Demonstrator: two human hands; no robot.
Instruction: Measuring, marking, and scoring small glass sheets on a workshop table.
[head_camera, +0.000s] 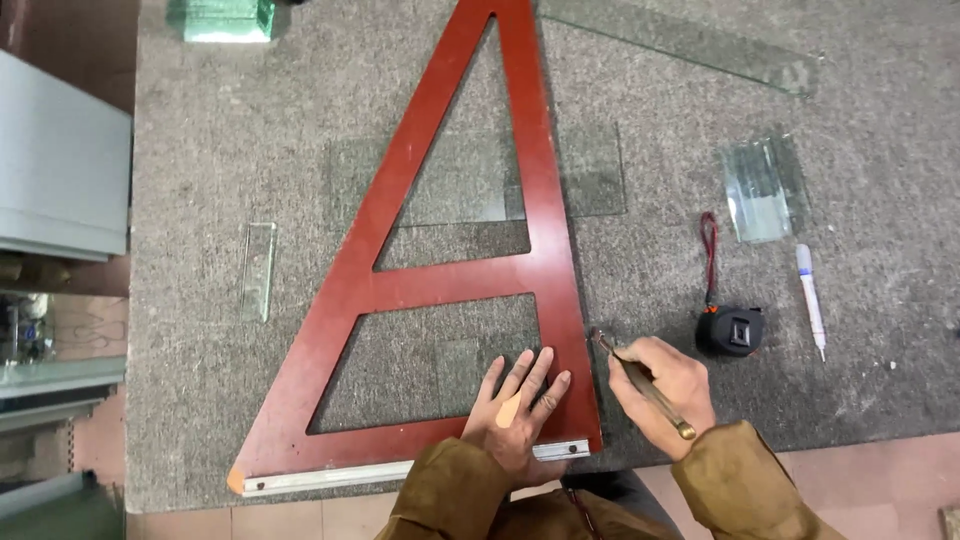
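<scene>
Pressing down flat with the left hand (518, 400), fingers spread wide, on the lower right corner of a large red wooden triangle square (455, 280) lying on the grey felt-covered bench (200, 150). Gripping a slim glass cutter (640, 385) in the closed right hand (665, 392), its tip sitting just beside the square's right edge, handle angling back toward the wrist. Lying under the square, a clear glass sheet (590, 170), its edges faintly showing near the middle of the bench. Resting just right of the right hand, a black tape measure (731, 331) with a red strap. Lying beyond it, a white marker pen (811, 298); above that, a small stack of glass pieces (765, 187). Sitting left of the square, a narrow glass strip (259, 270).
</scene>
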